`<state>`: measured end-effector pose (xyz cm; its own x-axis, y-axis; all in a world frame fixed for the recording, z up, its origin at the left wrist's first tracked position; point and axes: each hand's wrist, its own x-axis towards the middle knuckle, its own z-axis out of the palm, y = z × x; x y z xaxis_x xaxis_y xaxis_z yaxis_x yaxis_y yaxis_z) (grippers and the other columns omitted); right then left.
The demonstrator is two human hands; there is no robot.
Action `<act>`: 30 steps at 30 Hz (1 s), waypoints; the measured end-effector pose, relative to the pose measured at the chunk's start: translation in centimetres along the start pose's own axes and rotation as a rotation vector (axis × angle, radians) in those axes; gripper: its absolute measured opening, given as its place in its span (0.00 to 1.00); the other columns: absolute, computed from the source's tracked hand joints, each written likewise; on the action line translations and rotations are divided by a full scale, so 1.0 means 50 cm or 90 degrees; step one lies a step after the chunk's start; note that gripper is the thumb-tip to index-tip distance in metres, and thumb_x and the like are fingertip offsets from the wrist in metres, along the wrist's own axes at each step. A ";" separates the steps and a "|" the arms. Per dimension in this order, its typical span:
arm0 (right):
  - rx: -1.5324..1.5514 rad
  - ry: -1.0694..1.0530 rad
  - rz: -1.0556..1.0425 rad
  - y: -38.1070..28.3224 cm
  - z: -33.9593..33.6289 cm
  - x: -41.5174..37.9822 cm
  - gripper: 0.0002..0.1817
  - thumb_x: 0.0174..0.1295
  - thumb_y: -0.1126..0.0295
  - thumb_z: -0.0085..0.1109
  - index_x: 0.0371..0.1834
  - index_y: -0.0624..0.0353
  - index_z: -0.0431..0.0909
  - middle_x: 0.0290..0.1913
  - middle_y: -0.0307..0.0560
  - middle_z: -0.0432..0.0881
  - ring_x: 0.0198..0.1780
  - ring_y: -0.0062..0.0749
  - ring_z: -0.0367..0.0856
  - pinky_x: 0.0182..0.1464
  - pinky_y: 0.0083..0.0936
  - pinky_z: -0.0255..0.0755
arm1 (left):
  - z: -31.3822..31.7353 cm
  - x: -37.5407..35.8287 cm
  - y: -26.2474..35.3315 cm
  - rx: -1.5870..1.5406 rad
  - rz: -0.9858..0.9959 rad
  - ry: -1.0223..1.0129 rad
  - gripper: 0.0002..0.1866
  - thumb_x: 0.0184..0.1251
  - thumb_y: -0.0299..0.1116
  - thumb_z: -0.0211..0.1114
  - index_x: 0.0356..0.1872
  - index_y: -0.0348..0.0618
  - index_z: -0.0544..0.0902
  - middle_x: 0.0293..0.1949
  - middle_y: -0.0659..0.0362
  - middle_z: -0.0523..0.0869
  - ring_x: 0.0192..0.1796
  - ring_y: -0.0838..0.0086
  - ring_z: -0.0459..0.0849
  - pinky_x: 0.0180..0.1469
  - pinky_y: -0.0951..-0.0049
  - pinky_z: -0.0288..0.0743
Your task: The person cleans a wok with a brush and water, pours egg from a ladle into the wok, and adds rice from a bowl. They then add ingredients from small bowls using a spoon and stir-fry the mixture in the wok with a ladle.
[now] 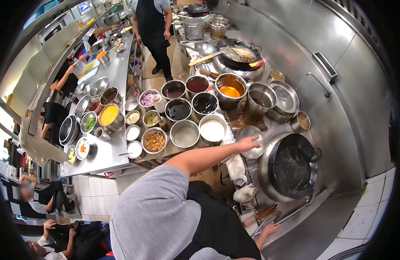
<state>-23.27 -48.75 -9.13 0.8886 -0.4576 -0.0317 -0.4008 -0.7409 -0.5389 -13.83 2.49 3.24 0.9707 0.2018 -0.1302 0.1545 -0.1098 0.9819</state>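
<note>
My left hand (pixel 248 144) reaches out over a round perforated metal strainer (pixel 257 151), its fingers stretched out at the strainer's middle. Just past it, a large dark wok (pixel 291 167) sits on a round burner, its inside blackened with pale smears. Low at the right, my right hand (pixel 267 230) is closed at the near end of a long metal handle (pixel 293 214), which runs up to the wok's lower rim. Beside that hand lies a bundled bamboo brush (pixel 261 215). A crumpled pale cloth (pixel 246 194) is between the two hands.
Pots of dark sauce (pixel 178 109), white liquid (pixel 212 131) and orange oil (pixel 231 89) crowd the left side. Farther off, a second wok (pixel 239 54) stands over flame. A person in a black apron (pixel 150 26) stands in the aisle. A steel counter (pixel 96 156) carries bowls.
</note>
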 end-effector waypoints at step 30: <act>0.277 -0.143 0.160 -0.169 0.035 -0.155 0.47 0.54 0.70 0.66 0.76 0.50 0.48 0.67 0.60 0.64 0.64 0.49 0.68 0.63 0.40 0.67 | 0.135 -0.238 -0.166 0.214 -0.118 -0.361 0.33 0.56 0.46 0.69 0.61 0.38 0.75 0.51 0.44 0.84 0.51 0.58 0.84 0.55 0.64 0.76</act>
<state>-26.36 -38.09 -5.79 0.8226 -0.4425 -0.3571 -0.5193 -0.3289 -0.7887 -25.42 -5.57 -4.31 0.8549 -0.2844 -0.4339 0.2869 -0.4378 0.8521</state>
